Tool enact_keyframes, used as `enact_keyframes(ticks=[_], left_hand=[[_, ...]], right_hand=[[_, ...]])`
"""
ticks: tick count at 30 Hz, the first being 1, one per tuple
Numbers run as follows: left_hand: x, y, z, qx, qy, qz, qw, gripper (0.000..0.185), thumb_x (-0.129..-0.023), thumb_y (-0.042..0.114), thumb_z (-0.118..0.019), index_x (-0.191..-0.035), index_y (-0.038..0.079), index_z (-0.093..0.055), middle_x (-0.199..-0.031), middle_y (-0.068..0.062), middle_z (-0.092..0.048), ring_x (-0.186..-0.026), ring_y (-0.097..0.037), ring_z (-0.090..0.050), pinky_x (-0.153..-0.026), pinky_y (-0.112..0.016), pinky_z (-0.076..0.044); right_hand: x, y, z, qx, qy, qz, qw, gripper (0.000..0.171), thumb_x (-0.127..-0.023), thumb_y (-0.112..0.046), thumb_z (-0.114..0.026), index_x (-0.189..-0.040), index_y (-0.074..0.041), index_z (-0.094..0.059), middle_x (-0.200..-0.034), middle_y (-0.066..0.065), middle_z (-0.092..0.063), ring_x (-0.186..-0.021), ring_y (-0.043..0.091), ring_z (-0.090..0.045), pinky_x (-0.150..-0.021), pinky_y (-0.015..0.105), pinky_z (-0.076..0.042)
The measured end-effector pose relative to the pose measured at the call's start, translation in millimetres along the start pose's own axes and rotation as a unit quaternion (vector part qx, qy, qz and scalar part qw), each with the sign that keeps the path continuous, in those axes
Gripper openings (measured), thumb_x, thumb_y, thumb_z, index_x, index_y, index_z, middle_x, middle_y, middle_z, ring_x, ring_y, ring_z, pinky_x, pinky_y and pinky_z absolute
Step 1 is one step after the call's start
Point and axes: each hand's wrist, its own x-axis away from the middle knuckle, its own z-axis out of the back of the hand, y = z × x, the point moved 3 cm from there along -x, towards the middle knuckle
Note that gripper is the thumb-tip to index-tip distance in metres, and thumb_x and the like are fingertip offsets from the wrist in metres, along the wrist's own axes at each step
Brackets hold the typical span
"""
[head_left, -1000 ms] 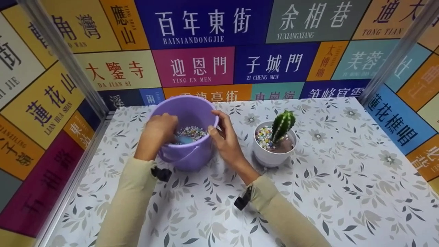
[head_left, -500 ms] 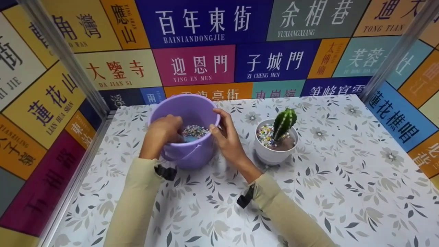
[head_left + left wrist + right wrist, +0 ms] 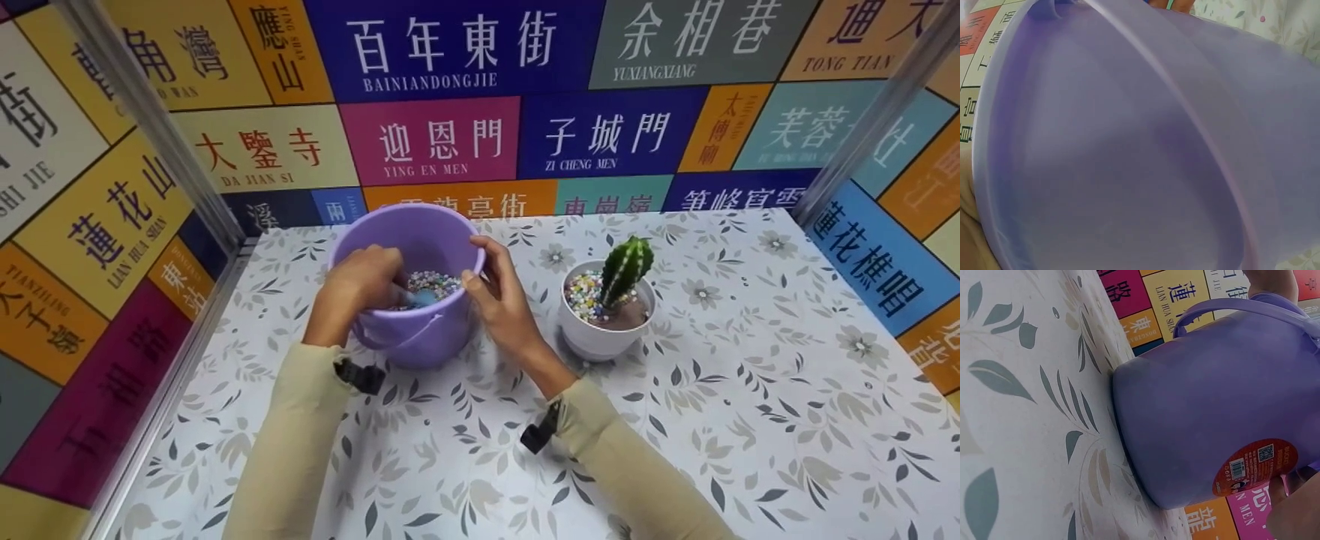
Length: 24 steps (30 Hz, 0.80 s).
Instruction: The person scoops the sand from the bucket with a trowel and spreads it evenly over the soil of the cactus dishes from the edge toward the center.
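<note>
Since a second ago our left hand (image 3: pixel 358 289) has barely moved: it is curled on a light-blue scoop (image 3: pixel 420 298) down in the smooth purple plastic bucket (image 3: pixel 420 236), digging grainy coloured pebbles (image 3: pixel 437 283). Our right hand (image 3: pixel 501 298) grips the rim. The ribbed cactus (image 3: pixel 625 266) stands just beside, in its round white pot (image 3: pixel 596 341).

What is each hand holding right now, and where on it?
The left hand reaches into the purple plastic bucket, gripping a light-blue scoop by its handle end. The right hand grips the bucket's rim.
</note>
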Motion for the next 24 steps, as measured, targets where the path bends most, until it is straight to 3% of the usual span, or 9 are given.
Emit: enact_keyframes(ticks=[11,24], left_hand=[[1.2,-4.3,2.4,0.019,0.034,0.011,0.9992,0.024,-0.091,0.009,-0.081,-0.115,0.008,-0.084,-0.116,-0.016,-0.082,-0.105,-0.039,-0.074,-0.1,-0.055,-0.057],[1.0,-1.2,6.5,0.027,0.068,-0.031,0.9968,0.024,-0.088,0.012,-0.088,-0.111,0.005,-0.085,-0.113,-0.016,-0.083,-0.11,-0.04,-0.076,-0.105,-0.055,-0.057]], right_hand=[[-0.4,-2.5,1.2,-0.005,-0.012,-0.008,1.0,0.055,-0.109,-0.016,-0.061,-0.16,-0.012,-0.042,-0.173,0.012,-0.038,-0.161,0.036,-0.04,-0.131,0.051,-0.035],[-1.4,-4.6,6.1,0.009,-0.017,-0.007,1.0,0.054,-0.108,-0.014,-0.061,-0.158,-0.01,-0.043,-0.171,0.015,-0.041,-0.16,0.036,-0.041,-0.131,0.048,-0.036]])
